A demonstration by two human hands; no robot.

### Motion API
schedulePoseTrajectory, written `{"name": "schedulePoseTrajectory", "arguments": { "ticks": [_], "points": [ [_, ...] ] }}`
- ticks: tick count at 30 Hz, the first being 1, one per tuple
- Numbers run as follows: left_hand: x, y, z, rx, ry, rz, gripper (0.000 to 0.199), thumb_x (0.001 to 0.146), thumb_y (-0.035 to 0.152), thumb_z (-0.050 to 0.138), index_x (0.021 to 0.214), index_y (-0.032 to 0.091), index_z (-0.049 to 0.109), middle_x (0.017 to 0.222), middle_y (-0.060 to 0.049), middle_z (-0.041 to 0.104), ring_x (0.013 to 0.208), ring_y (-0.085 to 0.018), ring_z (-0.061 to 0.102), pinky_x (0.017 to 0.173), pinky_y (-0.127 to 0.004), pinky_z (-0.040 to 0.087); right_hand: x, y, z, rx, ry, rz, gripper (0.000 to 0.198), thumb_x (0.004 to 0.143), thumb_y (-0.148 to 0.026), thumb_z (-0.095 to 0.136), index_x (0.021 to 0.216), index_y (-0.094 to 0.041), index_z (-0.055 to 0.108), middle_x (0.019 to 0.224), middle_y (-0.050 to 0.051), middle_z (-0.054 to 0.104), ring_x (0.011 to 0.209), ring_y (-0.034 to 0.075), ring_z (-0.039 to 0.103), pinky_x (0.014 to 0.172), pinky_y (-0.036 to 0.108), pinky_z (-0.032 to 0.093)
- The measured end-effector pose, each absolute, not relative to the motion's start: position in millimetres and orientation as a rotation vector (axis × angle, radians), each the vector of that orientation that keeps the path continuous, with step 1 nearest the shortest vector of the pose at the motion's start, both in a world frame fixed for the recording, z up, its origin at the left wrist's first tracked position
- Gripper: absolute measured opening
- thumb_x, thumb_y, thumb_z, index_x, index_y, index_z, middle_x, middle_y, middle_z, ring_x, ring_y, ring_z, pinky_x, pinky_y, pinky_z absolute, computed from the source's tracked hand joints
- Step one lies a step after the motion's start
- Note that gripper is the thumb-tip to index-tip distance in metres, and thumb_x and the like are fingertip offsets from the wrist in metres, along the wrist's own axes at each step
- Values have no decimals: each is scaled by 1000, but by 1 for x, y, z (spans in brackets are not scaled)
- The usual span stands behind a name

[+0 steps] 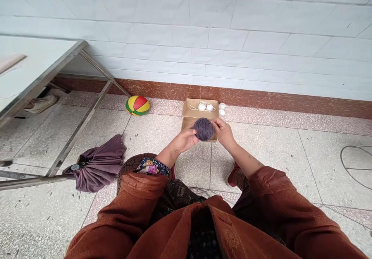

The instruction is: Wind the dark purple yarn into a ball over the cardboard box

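Purple yarn ball (204,129) between left hand (186,139) and right hand (223,132).

Pale, tiled and evenly lit around you
Before you, a white tiled wall (162,19) meets a reddish-brown veined skirting (261,96); a speckled light floor (270,146) with pinkish bands (279,117) spreads below you, and on your left stands a white-topped table (43,54) with a metal frame (58,62).

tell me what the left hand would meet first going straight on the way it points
The dark yarn ball, which the left hand holds; past it, probably the right hand, though depth is unclear.
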State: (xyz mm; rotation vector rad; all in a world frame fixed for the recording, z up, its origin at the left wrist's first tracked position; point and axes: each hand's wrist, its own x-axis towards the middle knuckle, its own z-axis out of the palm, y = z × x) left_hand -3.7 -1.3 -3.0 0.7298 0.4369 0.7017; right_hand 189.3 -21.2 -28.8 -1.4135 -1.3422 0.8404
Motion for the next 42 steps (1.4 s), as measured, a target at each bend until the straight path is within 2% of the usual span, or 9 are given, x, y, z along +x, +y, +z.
{"name": "schedulePoseTrajectory", "arguments": {
  "ticks": [4,8,13,18,24,30,33,37,42],
  "points": [
    [-3,1,0,694,467,800,63,69,29,81,129,18,67,123,-13,74,124,-34,66,106,-48,51,183,-25,-36,-1415,-1502,901,24,98,-38,53,86,-22,66,79,3,69,76,20,65,74,31,51],
    [-6,4,5,696,489,883,67,70,27,80,134,21,62,122,-11,74,123,-32,66,105,-47,52,179,-30,-37,-1408,-1678,1001,24,103,-36,46,93,-23,63,71,1,66,66,18,63,67,29,50],
    [-8,9,5,731,567,958,64,73,33,80,134,23,62,118,-8,74,117,-28,67,100,-41,51,179,-37,-33,-1429,-1850,913,22,108,-32,41,109,-23,62,80,1,69,72,19,67,72,30,52],
    [-6,14,1,858,734,1031,65,73,32,79,135,25,62,123,-6,70,117,-24,63,102,-37,48,181,-44,-20,-1169,-1970,877,22,106,-37,53,103,-23,69,96,6,74,88,20,69,83,32,54],
    [-2,14,-7,986,876,962,61,69,28,80,128,22,64,119,-5,68,116,-23,60,106,-38,45,193,-46,8,-1059,-1689,955,26,100,-46,65,91,-23,73,83,2,70,75,16,62,72,30,50],
    [-1,7,-7,968,775,727,67,71,29,76,137,24,62,137,-9,65,123,-29,61,101,-42,50,206,-34,6,-1217,-1342,910,30,95,-50,69,84,-22,68,71,-3,55,62,13,46,63,28,40],
    [1,1,-3,830,605,668,68,74,32,73,140,23,61,143,-11,65,128,-32,62,103,-45,52,206,-28,-7,-1349,-1283,841,31,94,-51,67,83,-23,66,68,-3,52,63,14,44,63,29,38],
    [4,-2,1,711,455,652,63,72,34,74,132,15,65,132,-16,72,131,-37,63,109,-51,50,202,-26,-25,-1428,-1313,843,30,97,-49,59,85,-23,67,74,0,60,71,17,53,69,30,45],
    [5,-2,4,680,378,630,57,69,34,75,122,13,69,120,-18,76,129,-43,65,107,-57,51,197,-28,-49,-1406,-1508,852,26,99,-38,53,92,-23,72,93,6,74,93,24,67,87,37,53]
  ]
}}
